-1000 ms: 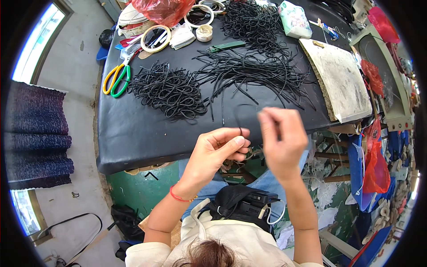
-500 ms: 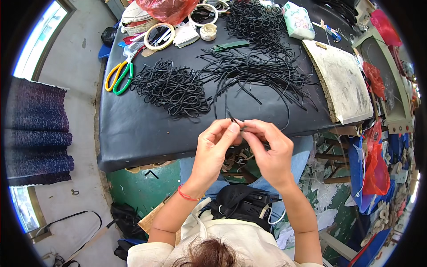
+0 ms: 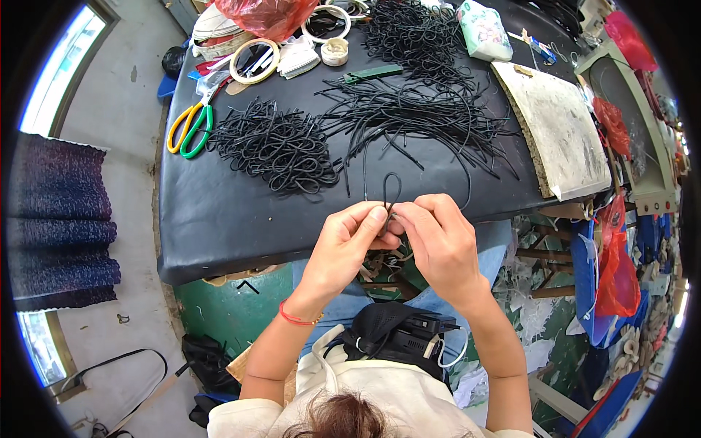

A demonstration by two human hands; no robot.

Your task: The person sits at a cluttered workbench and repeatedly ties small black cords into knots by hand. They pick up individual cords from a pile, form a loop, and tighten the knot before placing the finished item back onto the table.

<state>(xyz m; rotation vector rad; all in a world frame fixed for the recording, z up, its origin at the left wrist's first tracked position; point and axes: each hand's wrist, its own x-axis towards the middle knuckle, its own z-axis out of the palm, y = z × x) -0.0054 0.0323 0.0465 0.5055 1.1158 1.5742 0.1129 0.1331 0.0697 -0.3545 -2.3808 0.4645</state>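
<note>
My left hand pinches a thin black cord between thumb and fingers just off the table's near edge. A small loop of that cord stands up above the fingertips. My right hand meets the left at the base of the loop, its fingertips closed on the same cord; the exact crossing is partly hidden by the fingers. Beyond the hands lies a spread of loose, mostly straight black cords. To their left rests a pile of black cords bent into loops.
Scissors with yellow and green handles lie at the table's left. Farther back are tape rolls, a green strip, a tangled cord heap and a tissue pack. A stained pale board covers the table's right side.
A loop of the cord now rises above my fingertips, where earlier only a short end showed. My right hand has turned slightly, its knuckles now facing up.
</note>
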